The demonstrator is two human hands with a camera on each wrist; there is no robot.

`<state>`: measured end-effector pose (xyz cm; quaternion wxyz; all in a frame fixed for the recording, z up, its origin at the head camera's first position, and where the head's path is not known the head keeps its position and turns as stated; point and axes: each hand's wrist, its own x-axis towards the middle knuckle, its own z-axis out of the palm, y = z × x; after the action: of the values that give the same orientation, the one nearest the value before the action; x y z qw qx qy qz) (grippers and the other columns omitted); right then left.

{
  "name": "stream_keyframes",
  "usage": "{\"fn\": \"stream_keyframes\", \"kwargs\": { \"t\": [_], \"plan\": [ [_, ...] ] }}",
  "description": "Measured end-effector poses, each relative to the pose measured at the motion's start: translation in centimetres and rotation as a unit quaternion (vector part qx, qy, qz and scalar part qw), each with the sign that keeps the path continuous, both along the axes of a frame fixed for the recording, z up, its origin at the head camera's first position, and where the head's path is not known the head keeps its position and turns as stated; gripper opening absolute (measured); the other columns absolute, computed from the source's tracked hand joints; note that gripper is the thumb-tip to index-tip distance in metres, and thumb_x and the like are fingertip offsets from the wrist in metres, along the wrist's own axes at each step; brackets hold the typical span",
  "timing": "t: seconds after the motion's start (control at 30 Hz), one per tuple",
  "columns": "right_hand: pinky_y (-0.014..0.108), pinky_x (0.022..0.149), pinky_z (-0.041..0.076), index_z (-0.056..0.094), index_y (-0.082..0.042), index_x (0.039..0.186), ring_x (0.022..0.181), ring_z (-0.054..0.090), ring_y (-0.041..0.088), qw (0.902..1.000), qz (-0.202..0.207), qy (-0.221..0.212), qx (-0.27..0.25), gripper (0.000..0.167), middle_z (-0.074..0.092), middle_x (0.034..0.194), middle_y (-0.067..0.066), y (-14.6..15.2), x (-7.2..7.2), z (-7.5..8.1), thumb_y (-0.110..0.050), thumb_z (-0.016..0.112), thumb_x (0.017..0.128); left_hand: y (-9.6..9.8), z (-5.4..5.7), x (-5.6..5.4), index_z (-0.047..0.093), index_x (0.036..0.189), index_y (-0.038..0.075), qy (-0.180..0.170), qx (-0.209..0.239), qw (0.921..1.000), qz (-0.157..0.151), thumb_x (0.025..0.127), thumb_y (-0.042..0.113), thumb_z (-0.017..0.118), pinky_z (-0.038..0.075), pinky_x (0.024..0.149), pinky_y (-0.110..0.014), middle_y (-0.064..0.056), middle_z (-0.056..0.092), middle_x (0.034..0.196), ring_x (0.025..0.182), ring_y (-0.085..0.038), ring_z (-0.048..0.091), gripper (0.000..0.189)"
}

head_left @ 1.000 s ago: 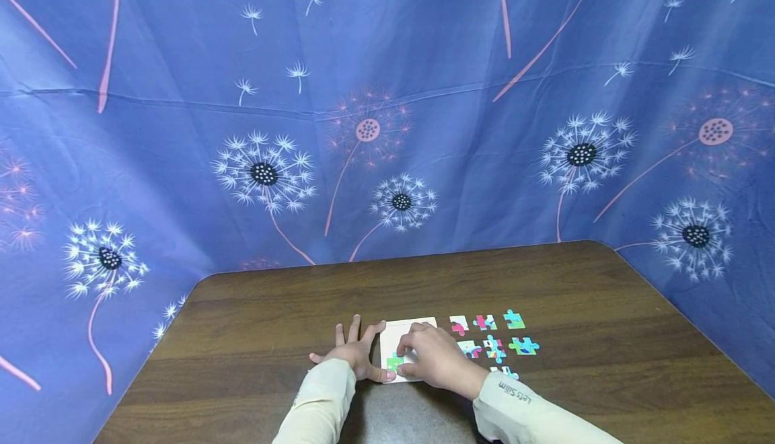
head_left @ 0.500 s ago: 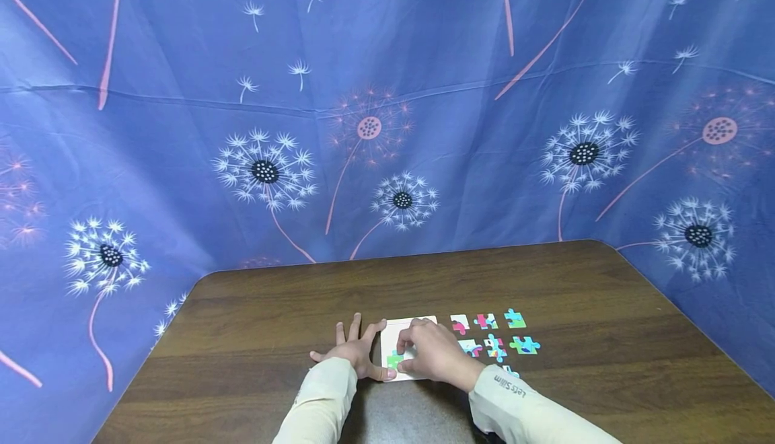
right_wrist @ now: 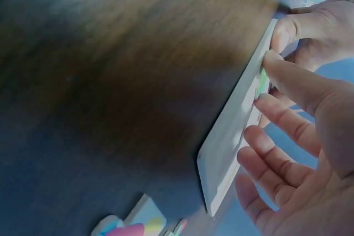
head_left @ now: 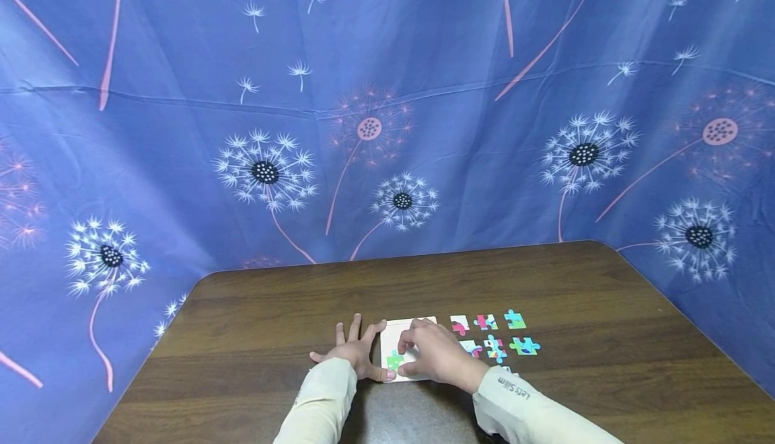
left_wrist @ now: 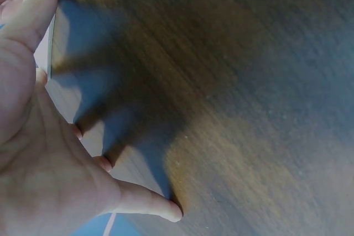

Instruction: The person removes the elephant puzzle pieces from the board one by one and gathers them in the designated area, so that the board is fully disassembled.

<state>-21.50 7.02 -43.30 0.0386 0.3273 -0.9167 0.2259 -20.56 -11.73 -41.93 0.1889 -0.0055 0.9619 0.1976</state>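
A white puzzle board [head_left: 393, 329] lies on the table between the hands. At its near left corner sits a green jigsaw piece [head_left: 394, 361]. The right hand [head_left: 440, 356] pinches this piece at its right side with thumb and index finger; the right wrist view shows the green piece [right_wrist: 262, 82] between those two fingertips, and the other fingers loosely bent over the board [right_wrist: 221, 142]. With fingers spread, the left hand [head_left: 356, 355] lies along the board's left side, its thumb [left_wrist: 36, 12] pressing on the near left corner and the other fingertips down on the table.
Several loose jigsaw pieces lie in rows right of the board, among them a green and blue piece [head_left: 524, 346] and a red and white piece [head_left: 459, 325]. The right forearm partly covers the nearest one. A blue patterned cloth [head_left: 387, 94] hangs behind the wooden table [head_left: 272, 316].
The right hand's fingertips have shifted very slightly, and the green jigsaw piece has turned a little at the corner. The left hand keeps its place.
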Motion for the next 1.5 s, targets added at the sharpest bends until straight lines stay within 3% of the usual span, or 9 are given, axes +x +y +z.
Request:
{"fn": "stream_keyframes", "kwargs": {
  "t": [0.2, 0.33, 0.5, 0.63, 0.87, 1.17, 1.5],
  "plan": [
    [0.028, 0.063, 0.042, 0.067, -0.02, 0.078, 0.073, 0.05, 0.01, 0.9997, -0.015, 0.008, 0.018, 0.027, 0.056, 0.08, -0.006, -0.1, -0.1, 0.1, -0.025, 0.092, 0.069, 0.0, 0.1, -0.1, 0.034, 0.155, 0.035, -0.006, 0.0, 1.0, 0.0, 0.076, 0.047, 0.086, 0.01, 0.095, -0.091, -0.009, 0.009, 0.17, 0.154, -0.044, 0.003, 0.096],
    [0.031, 0.065, 0.042, 0.066, -0.021, 0.078, 0.075, 0.05, 0.011, 0.9992, -0.026, -0.008, 0.03, 0.028, 0.055, 0.08, -0.007, 0.0, -0.1, 0.3, -0.025, 0.092, 0.07, 0.2, 0.0, -0.2, 0.033, 0.155, 0.037, -0.008, -0.001, 1.0, 0.001, 0.076, 0.047, 0.086, 0.009, 0.094, -0.092, -0.009, 0.008, 0.17, 0.154, -0.043, 0.002, 0.096],
    [0.038, 0.07, 0.045, 0.065, -0.018, 0.077, 0.08, 0.051, 0.016, 0.9979, -0.046, -0.033, 0.031, 0.028, 0.056, 0.083, -0.004, 0.5, -0.3, 0.9, -0.022, 0.092, 0.072, 0.2, -0.6, -0.7, 0.031, 0.157, 0.04, -0.01, -0.007, 0.9999, 0.004, 0.075, 0.049, 0.086, 0.007, 0.094, -0.092, -0.007, 0.006, 0.17, 0.155, -0.042, 0.0, 0.099],
    [0.04, 0.07, 0.045, 0.064, -0.017, 0.077, 0.08, 0.052, 0.018, 0.9972, -0.059, -0.022, 0.04, 0.028, 0.056, 0.082, -0.003, 1.1, -0.5, 1.2, -0.022, 0.092, 0.072, 0.1, -1.1, -0.8, 0.029, 0.157, 0.042, -0.009, -0.016, 0.9998, 0.004, 0.075, 0.05, 0.085, 0.007, 0.095, -0.092, -0.006, 0.006, 0.17, 0.155, -0.041, 0.0, 0.1],
    [0.04, 0.069, 0.046, 0.069, -0.016, 0.083, 0.08, 0.053, 0.017, 0.9973, -0.047, -0.01, 0.056, 0.024, 0.059, 0.085, -0.003, 1.7, -0.4, 1.3, -0.027, 0.089, 0.077, 0.0, -0.4, -0.5, 0.03, 0.157, 0.038, -0.018, -0.012, 0.9998, 0.001, 0.076, 0.048, 0.085, 0.009, 0.094, -0.092, -0.008, 0.007, 0.17, 0.154, -0.043, 0.002, 0.098],
    [0.04, 0.073, 0.048, 0.072, -0.014, 0.087, 0.084, 0.055, 0.019, 0.9983, -0.038, -0.02, 0.04, 0.027, 0.061, 0.09, -0.002, 1.8, -0.4, 0.9, -0.023, 0.092, 0.071, 0.1, 0.3, -0.3, 0.031, 0.156, 0.036, -0.021, -0.007, 0.9998, -0.001, 0.078, 0.046, 0.084, 0.01, 0.096, -0.091, -0.009, 0.008, 0.17, 0.154, -0.043, 0.002, 0.095],
    [0.037, 0.072, 0.049, 0.073, -0.015, 0.087, 0.085, 0.057, 0.017, 0.9992, -0.031, 0.0, 0.024, 0.026, 0.062, 0.088, -0.003, 2.0, -0.5, 0.3, -0.022, 0.092, 0.071, 0.0, 0.0, -0.6, 0.03, 0.157, 0.037, -0.024, -0.018, 0.9996, -0.003, 0.077, 0.049, 0.084, 0.012, 0.095, -0.091, -0.009, 0.009, 0.17, 0.154, -0.043, 0.003, 0.097]
  ]
}}
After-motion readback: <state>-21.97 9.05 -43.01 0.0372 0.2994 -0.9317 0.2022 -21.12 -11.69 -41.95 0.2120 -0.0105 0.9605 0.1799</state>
